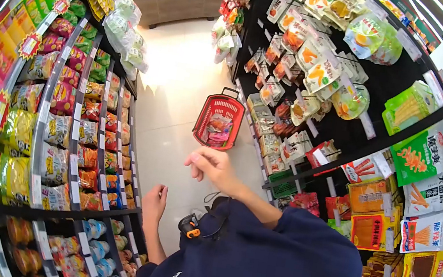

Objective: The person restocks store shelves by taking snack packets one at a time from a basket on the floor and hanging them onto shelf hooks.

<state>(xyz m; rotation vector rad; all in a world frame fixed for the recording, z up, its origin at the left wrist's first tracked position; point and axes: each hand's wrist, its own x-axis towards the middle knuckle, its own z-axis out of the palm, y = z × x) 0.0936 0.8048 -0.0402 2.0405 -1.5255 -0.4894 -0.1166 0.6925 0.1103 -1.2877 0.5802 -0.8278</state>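
Note:
My right hand [210,168] is raised over the aisle, its fingers curled loosely; no object shows in it. Just beyond it on the floor stands a red basket [200,127] with a few small packets [217,129] inside. My left hand [154,203] hangs lower, beside the left shelves, with its fingers bent and their tips partly hidden. Neither hand touches the basket or the shelves. A black and orange device [190,227] on a cord hangs at the front of my dark blue shirt.
Shelves of bagged snacks [60,130] line the left side, with cups [99,249] below. Hanging packets [321,76] and more bags [430,193] fill the right rack. Bagged goods hang at both shelf ends. A bulk food counter [175,7] stands beyond the tiled floor [168,91].

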